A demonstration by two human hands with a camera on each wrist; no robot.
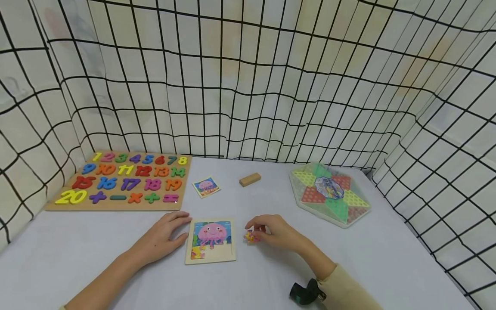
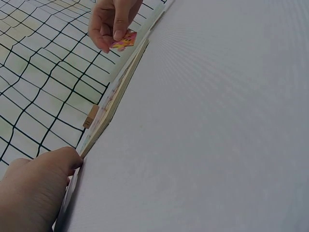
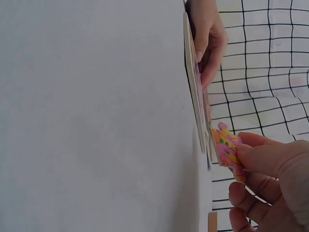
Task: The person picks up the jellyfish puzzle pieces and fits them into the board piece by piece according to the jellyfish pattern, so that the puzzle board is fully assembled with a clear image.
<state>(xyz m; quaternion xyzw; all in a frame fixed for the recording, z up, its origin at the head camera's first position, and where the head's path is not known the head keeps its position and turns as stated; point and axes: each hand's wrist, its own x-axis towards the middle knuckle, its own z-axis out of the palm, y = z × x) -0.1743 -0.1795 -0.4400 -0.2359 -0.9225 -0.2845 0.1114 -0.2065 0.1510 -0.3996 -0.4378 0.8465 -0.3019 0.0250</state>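
A jigsaw board [image 1: 214, 255] with a pink jellyfish picture lies on the white table, its lower right part showing bare wood. My left hand [image 1: 165, 237] rests on the table at the board's left side, fingers at its edge and holding nothing. To the right of the board, my right hand [image 1: 273, 232] pinches a pink and yellow puzzle piece [image 1: 251, 236] between thumb and fingers. In the right wrist view this puzzle piece [image 3: 226, 147] shows a tab and green spots, and it overlaps the near end of the board [image 3: 194, 92].
A wooden number board [image 1: 120, 204] lies at the back left. Behind the jigsaw are a small jellyfish card [image 1: 206, 187] and a wooden block [image 1: 249, 179]. A hexagonal game box [image 1: 329, 193] sits at the right, a black strap-like object [image 1: 306, 293] near the right sleeve. Black netting surrounds the table.
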